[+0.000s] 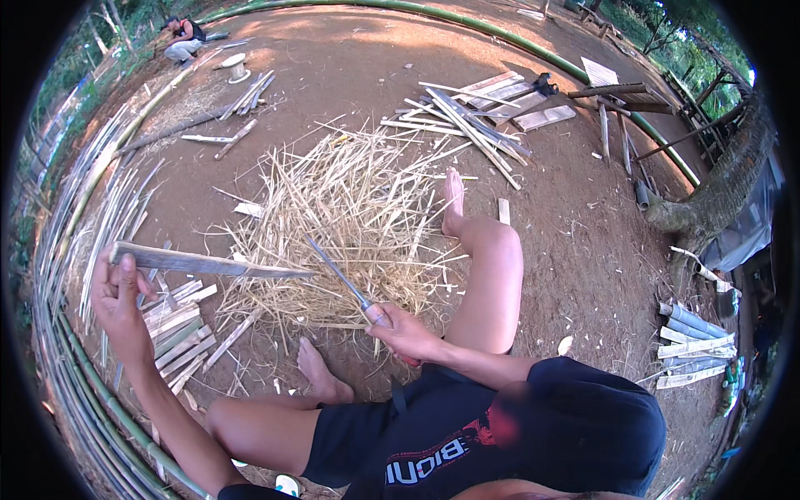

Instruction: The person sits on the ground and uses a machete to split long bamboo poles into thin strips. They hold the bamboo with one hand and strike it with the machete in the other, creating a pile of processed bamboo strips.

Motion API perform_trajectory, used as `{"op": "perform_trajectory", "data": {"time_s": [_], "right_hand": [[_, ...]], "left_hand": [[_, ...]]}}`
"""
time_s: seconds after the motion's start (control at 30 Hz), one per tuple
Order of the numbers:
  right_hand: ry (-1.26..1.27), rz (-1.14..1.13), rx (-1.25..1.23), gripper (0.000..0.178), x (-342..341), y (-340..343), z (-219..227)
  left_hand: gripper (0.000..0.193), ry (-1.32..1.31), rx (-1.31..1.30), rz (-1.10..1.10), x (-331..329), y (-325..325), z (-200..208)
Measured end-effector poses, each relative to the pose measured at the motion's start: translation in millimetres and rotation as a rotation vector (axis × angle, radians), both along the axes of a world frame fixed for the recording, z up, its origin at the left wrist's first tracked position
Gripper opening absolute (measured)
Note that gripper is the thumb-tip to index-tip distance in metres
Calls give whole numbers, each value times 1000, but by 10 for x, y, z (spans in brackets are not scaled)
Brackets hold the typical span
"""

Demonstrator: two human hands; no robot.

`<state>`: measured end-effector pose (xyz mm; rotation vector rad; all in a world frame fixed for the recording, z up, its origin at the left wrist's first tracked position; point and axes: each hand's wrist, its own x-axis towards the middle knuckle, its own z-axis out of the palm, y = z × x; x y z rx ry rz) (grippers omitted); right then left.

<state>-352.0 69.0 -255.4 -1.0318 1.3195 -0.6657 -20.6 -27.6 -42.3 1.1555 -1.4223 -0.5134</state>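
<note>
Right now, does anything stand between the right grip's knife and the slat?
Nothing visible does: the knife in the right grip and the bamboo slat in the left grip are apart, the shavings on the ground beneath.

Slat [208,264] L of knife [341,277]

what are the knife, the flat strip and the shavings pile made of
Knife blade: looks like metal, smooth and grey.
Knife handle: probably wood, judging by its pale tan colour.
Flat strip: bamboo or wood, rough and greyish brown with lengthwise streaks.
Shavings pile: thin, straw-coloured slivers, likely bamboo or wood.
</note>
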Motion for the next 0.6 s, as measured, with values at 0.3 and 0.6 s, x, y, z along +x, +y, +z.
{"op": "perform_trajectory", "data": {"time_s": [0.3, 0.6], "right_hand": [[-16, -25, -413, 40, 243, 96, 301], [-41, 136, -422, 29, 538, -65, 269]], "left_hand": [[25, -153, 86, 150, 162, 192, -279], [26, -270, 20, 52, -151, 602, -263]]}}
